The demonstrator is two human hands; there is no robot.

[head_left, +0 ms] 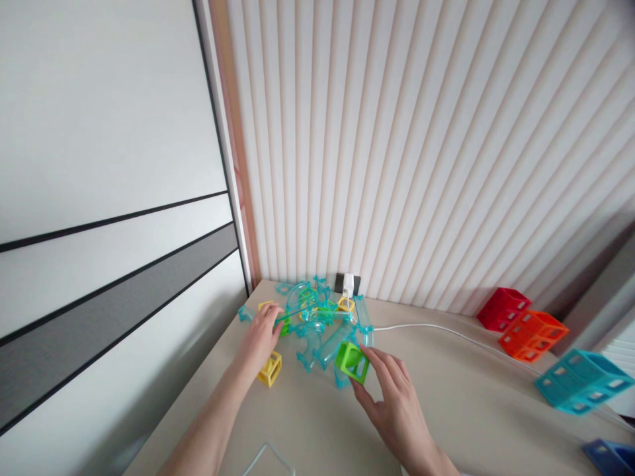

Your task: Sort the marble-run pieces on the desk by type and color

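Between the thumb and fingers of my right hand [397, 400] is a bright green open-sided cube [352, 362], tilted above the table's front part. My left hand [262, 337] reaches into the left side of a pile of clear teal track pieces [333, 344]. Its fingers are curled, and what they grip is partly hidden. Another green block [284, 326] shows right beside those fingertips. A yellow open-sided block [270, 369] lies under my left wrist, partly covered by it. Another yellow block [346, 304] sits at the back of the pile.
On the right stand a red block [502, 309], an orange block [533, 335], a teal block [583, 382] and a dark blue block [610, 456]. A white charger [348, 284] with a cable [426, 325] is at the back. A pleated blind [377, 165] borders the table [317, 423].
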